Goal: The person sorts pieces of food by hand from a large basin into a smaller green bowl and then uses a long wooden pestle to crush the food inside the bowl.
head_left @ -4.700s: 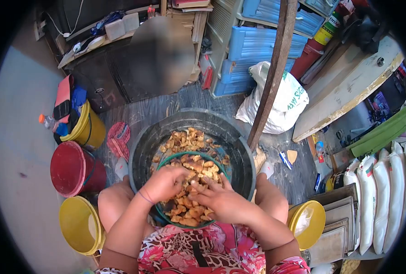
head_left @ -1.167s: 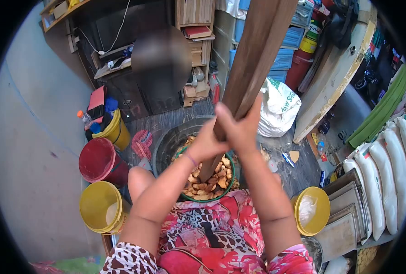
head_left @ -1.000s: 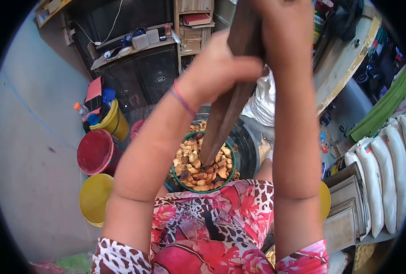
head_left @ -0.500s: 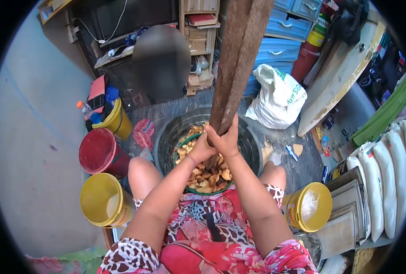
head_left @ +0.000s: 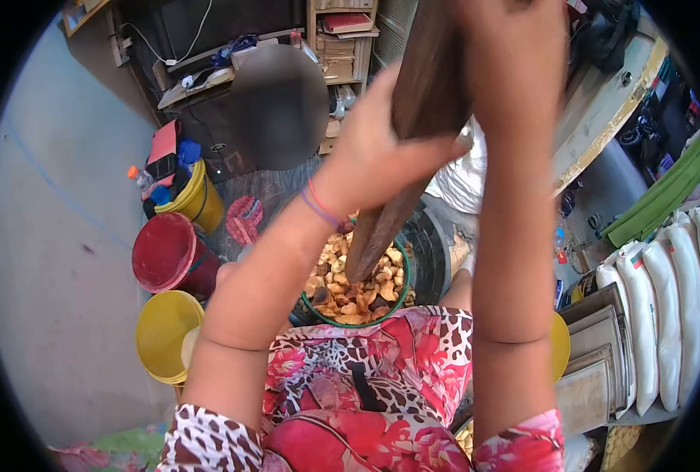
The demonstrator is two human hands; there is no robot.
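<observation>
A thick, dark wooden post (head_left: pixel 383 236) slants up in front of me, its lower end over a heap of brown and cream bread chunks (head_left: pixel 350 303). The chunks fill a green-rimmed container (head_left: pixel 407 282) set inside a wide black basin (head_left: pixel 432 252). My left hand (head_left: pixel 381 145) is wrapped round the post partway up, thumb across its front. Higher up, at the top edge of the view, my right hand (head_left: pixel 515 63) grips the post too, blurred by motion. My right forearm hides part of the floor behind it.
On the left stand a red bucket (head_left: pixel 161 252), a yellow bucket (head_left: pixel 161 338) and another yellow bucket (head_left: pixel 208 197) holding things. White filled sacks (head_left: pixel 649 330) and flat trays (head_left: pixel 586 393) line the right. A white bag (head_left: pixel 462 177) and a person with blurred head (head_left: pixel 279 106) are ahead.
Both hands have risen with the post, lifting its lower end up out of the bread chunks. My hands, earlier together low on it, are now apart, the right one higher.
</observation>
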